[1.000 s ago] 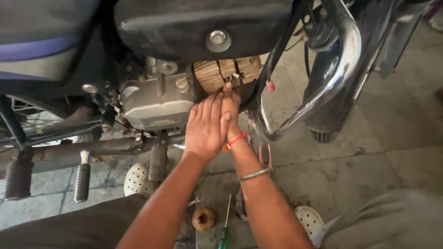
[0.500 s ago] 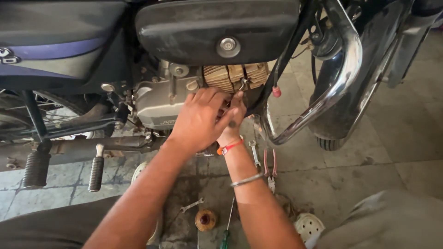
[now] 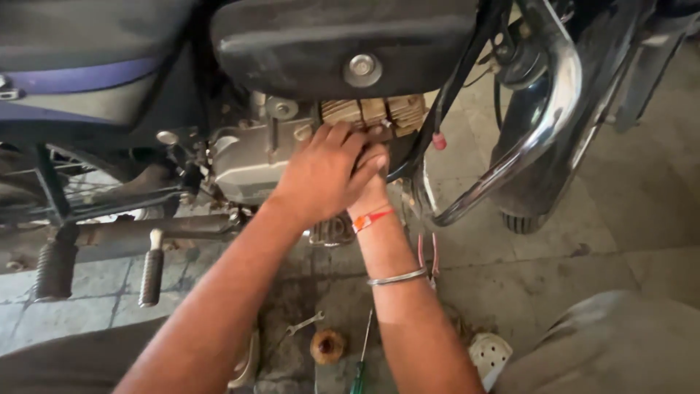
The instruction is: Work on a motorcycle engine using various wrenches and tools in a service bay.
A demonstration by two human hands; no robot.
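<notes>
1. Firstly, on the far left I see two ribbed footpegs (image 3: 55, 268) hanging below the frame, and between them and the engine there is some open tiled floor (image 3: 102, 288).
2. Next, my left hand (image 3: 321, 175) lies flat over the engine (image 3: 251, 164), with the fingers pointing up and right to the tan cooling fins (image 3: 372, 111). It covers my right hand (image 3: 373, 169), so both hands are pressed together at one spot on the engine.
3. Whether the right hand grips something under the left one, I cannot tell; it is hidden.
4. The engine sits under the dark fuel tank (image 3: 343, 44); its long axis runs left to right across the view, and the fins are at its right end.
5. Space around the hands is narrow: the tank edge is just above, and the chrome crash guard (image 3: 532, 153) curves down just beside my right wrist.
6. On the floor below my arms lie a small spanner (image 3: 305, 323), a round brown part (image 3: 327, 346) and a green-handled screwdriver (image 3: 361, 361), which points away from me.
7. Red-handled pliers (image 3: 429, 255) lie near the right forearm.
8. At the right, the front tyre (image 3: 525, 211) stands on the floor, with open floor beyond it.
</notes>
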